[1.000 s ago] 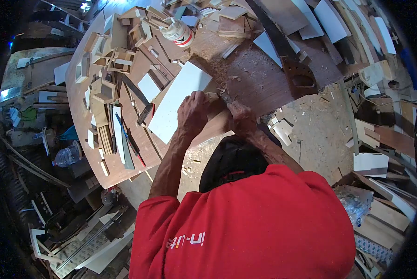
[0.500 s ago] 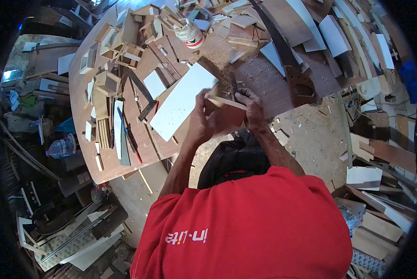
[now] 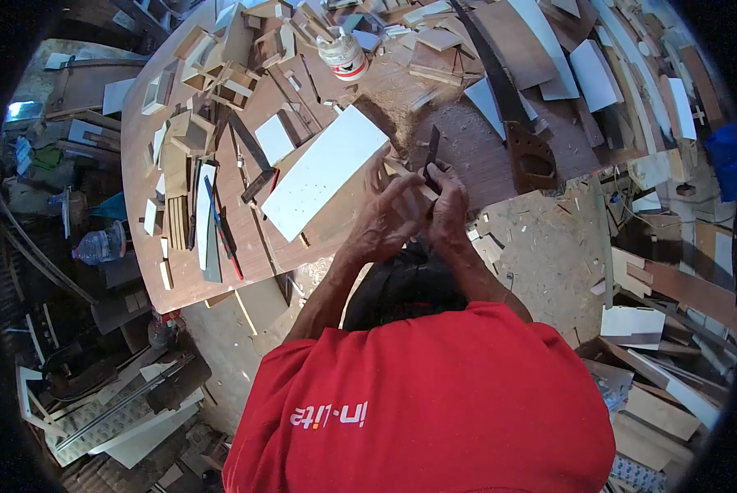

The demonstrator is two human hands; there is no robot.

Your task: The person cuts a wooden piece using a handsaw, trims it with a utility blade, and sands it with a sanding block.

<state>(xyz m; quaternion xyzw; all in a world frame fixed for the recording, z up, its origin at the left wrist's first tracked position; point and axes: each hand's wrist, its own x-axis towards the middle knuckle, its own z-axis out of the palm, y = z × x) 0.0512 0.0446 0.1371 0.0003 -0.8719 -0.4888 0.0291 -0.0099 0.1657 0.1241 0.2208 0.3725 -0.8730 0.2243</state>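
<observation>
A small wooden piece (image 3: 412, 179) sits between my two hands, its pale edge turned up and much of it covered by fingers. My left hand (image 3: 382, 215) is curled round its left side. In my right hand (image 3: 448, 201) is a narrow dark blade (image 3: 432, 146), pointing up and away over the table; the same hand is against the right end of the wooden piece. Just left of the hands lies a long white board (image 3: 327, 172) with dark specks, flat on the table.
The brown table (image 3: 303, 246) bears a handsaw (image 3: 531, 156) at right, a white tub (image 3: 342, 56) at the back, a hammer (image 3: 257, 185), a blue pencil-like tool (image 3: 214, 205) and small wooden frames (image 3: 237, 86) at left. Sawdust and offcuts surround them; boards are stacked at far right.
Both hands have turned the wooden piece, which first showed a broad face and now mostly its edge. The dark blade stands out more clearly from the right hand. The camera view has shifted slightly.
</observation>
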